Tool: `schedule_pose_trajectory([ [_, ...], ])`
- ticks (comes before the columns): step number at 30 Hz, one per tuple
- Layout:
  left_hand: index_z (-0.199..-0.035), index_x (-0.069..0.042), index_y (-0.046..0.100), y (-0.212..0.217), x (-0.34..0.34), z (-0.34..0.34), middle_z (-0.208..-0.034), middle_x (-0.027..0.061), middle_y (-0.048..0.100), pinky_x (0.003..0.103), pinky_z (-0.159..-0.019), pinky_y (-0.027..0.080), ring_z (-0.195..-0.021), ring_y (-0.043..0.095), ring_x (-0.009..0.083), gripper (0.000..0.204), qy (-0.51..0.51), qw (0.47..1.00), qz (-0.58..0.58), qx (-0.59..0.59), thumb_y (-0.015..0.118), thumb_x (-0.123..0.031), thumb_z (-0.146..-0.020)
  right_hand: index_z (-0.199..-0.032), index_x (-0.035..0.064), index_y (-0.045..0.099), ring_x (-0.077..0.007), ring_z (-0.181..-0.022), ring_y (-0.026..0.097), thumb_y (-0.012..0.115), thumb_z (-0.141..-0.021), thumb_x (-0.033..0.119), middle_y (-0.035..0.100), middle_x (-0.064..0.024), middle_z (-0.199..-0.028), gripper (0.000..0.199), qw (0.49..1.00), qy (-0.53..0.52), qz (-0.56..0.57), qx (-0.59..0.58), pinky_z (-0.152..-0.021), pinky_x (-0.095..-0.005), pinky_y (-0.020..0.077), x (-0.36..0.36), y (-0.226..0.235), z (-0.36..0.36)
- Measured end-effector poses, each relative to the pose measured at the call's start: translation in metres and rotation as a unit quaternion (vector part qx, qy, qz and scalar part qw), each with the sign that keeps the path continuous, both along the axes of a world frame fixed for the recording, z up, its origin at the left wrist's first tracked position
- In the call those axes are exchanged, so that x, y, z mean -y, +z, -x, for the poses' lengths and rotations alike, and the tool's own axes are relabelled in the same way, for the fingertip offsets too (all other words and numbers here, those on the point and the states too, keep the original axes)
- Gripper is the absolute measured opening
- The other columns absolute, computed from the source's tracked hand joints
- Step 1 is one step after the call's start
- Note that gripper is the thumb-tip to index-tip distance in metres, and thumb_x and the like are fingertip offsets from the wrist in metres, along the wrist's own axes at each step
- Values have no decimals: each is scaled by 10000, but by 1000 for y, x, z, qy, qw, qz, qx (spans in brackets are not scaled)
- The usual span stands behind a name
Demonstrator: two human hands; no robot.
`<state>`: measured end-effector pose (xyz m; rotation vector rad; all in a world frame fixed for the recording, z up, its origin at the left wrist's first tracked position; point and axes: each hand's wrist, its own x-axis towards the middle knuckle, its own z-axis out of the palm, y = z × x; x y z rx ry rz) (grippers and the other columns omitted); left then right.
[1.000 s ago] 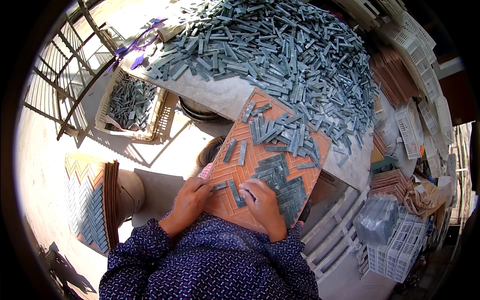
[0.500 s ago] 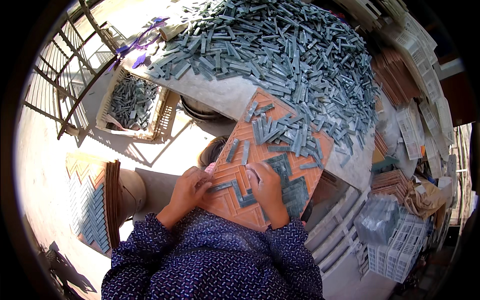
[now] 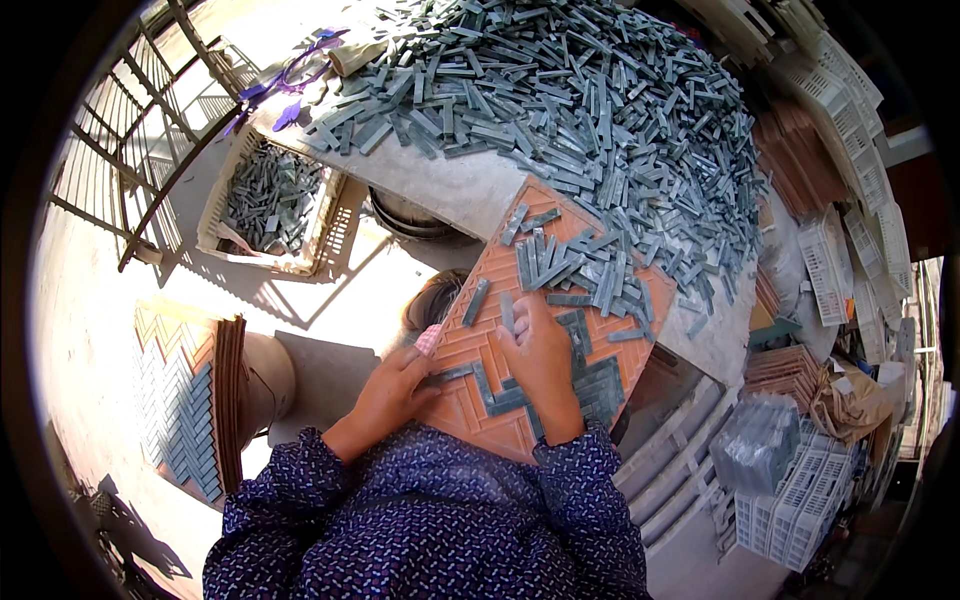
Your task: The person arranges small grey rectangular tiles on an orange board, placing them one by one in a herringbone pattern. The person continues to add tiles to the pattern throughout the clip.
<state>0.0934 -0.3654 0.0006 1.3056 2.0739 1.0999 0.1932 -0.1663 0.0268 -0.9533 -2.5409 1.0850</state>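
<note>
An orange mould board [image 3: 470,410] with herringbone grooves lies tilted in front of me, its far end against the table. Dark green-grey stone strips [image 3: 598,385] fill part of its grooves at the lower right, and a loose heap of strips [image 3: 570,265] sits on its upper half. My right hand [image 3: 540,355] is closed over the middle of the board, fingertips pinching one stone strip [image 3: 507,312]. My left hand [image 3: 395,390] is closed at the board's left edge, beside a set strip [image 3: 452,373]; its fingertips are partly hidden.
A big pile of stone strips [image 3: 600,110] covers the table [image 3: 440,190]. Left stand a crate of strips [image 3: 325,235] and a stack of boards [image 3: 228,400], the top one partly filled. Plastic crates [image 3: 790,510] and wrapped tiles [image 3: 757,447] stand at right.
My right hand has moved up the board and taken hold of a loose strip. The left hand has shifted slightly, its fingers now at the board's edge. The whole view has shifted a little.
</note>
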Motion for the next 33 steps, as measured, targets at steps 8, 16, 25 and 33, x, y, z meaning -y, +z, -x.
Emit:
schedule_pose_trajectory([
  [8,-923,-39,571,18,-2,-6,-886,133,564,405,-716,471,-833,561,327,248,59,998,-10,23,705,-39,-714,-1139,10,554,-186,-701,619,722,-768,63,626,-92,-881,411,991,60,59,-100,-638,-305,508,26,11,-36],
  [16,-910,-24,584,56,-4,-21,-877,111,581,333,-624,506,-745,597,266,233,39,997,-67,25,712,-7,-715,-1097,-48,569,-108,-798,607,687,-797,-61,632,-75,-926,323,921,47,323,-211,-714,-232,502,50,13,-53],
  [25,-954,-14,602,66,-1,-26,-886,113,564,299,-621,517,-733,605,241,267,30,992,-126,-4,708,37,-714,-1073,-39,601,-68,-723,595,683,-824,-34,632,-51,-852,262,875,42,394,-279,-626,-201,498,50,12,-56],
  [33,-969,-12,604,57,4,-15,-916,104,566,289,-627,508,-731,619,201,267,67,992,-103,13,703,43,-728,-1098,-46,602,-91,-734,604,633,-869,0,644,-68,-900,235,881,21,419,-218,-665,-225,508,48,13,-55],
])
